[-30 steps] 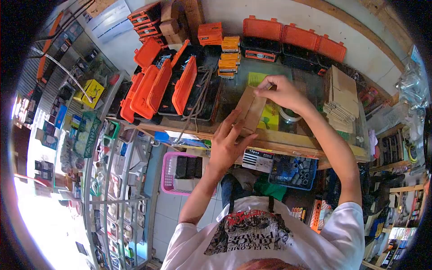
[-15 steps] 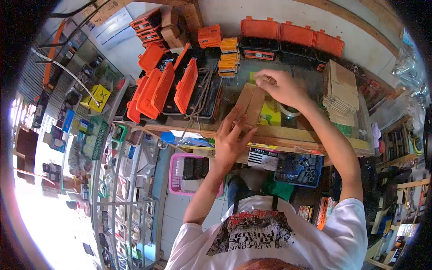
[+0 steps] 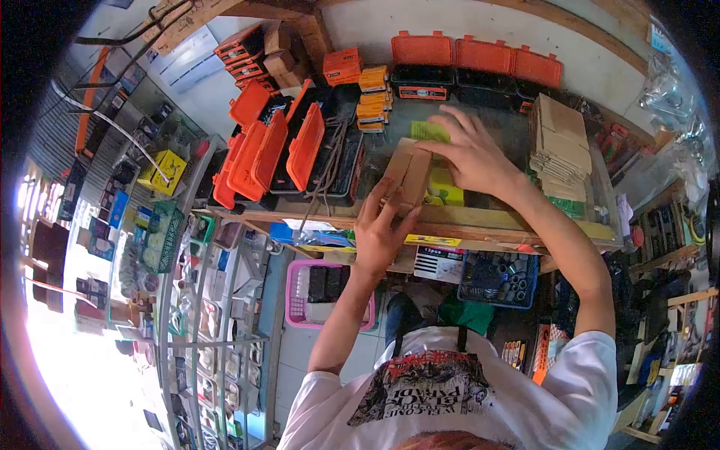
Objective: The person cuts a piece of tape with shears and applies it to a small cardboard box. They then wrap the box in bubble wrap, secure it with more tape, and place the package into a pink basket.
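A flat brown cardboard box [image 3: 411, 174] lies on the glass-topped counter [image 3: 480, 225]. My left hand [image 3: 381, 231] presses on its near end with fingers spread. My right hand [image 3: 471, 154] lies over its far right side, fingers stretched out across the cardboard. Yellow-green packets [image 3: 444, 187] show under the right hand, and a green slip [image 3: 429, 131] lies just beyond the fingertips.
Open orange-lidded black cases [image 3: 281, 150] crowd the counter's left and back. A stack of flat cardboard [image 3: 559, 150] stands at the right. Below the counter sit a pink basket [image 3: 330, 289] and a blue crate [image 3: 499, 277]. Shelves of goods [image 3: 187, 247] run along the left.
My right hand has gone from pinching the cardboard's far edge to lying flat over it with fingers spread. My left hand stays pressed on the near end.
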